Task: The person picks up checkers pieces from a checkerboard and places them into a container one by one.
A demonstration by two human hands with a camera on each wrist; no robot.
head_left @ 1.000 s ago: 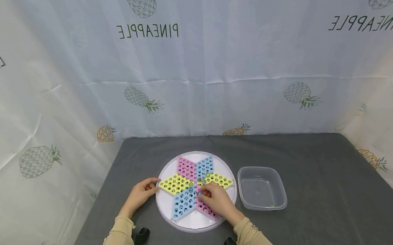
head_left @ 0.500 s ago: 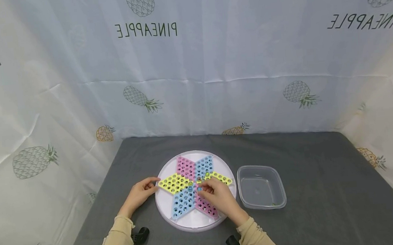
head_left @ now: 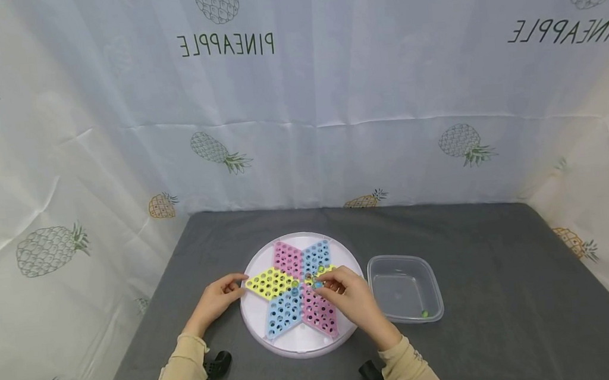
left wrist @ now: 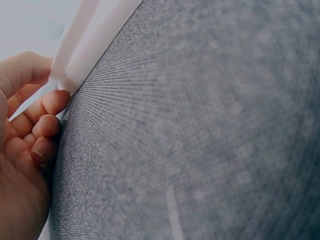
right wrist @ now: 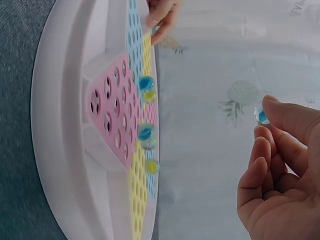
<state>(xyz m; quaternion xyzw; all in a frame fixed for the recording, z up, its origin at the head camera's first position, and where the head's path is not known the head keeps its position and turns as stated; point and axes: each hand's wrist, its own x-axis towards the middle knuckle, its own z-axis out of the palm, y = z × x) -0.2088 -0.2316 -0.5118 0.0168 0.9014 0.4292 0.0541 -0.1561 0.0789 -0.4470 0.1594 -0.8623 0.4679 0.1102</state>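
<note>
A round white Chinese checkers board [head_left: 255, 328] lies on the table, its star made of pink, blue and yellow perforated sections. My right hand [head_left: 353, 299] is over the board's right half, thumb and fingertips pinching a clear marble [right wrist: 261, 116] with a blue swirl. In the right wrist view that marble is raised off the board. Several marbles rest around the star's centre, among them a blue one [right wrist: 146, 83] and a yellow one [right wrist: 152, 166]. At the board's left edge my left hand [head_left: 213, 301] grips the rim [left wrist: 82, 60] between thumb and finger.
Just right of the board stands a clear plastic container [head_left: 403, 260], with a green marble [head_left: 424, 313] in its near right corner. Dark grey cloth [head_left: 506, 293] covers the table. A white curtain with pineapple prints [head_left: 302, 154] hangs behind and at both sides.
My right hand has lifted the blue-swirl marble off the pink section and moved right with it. The green marble in the container shows more plainly. My left hand stays at the rim.
</note>
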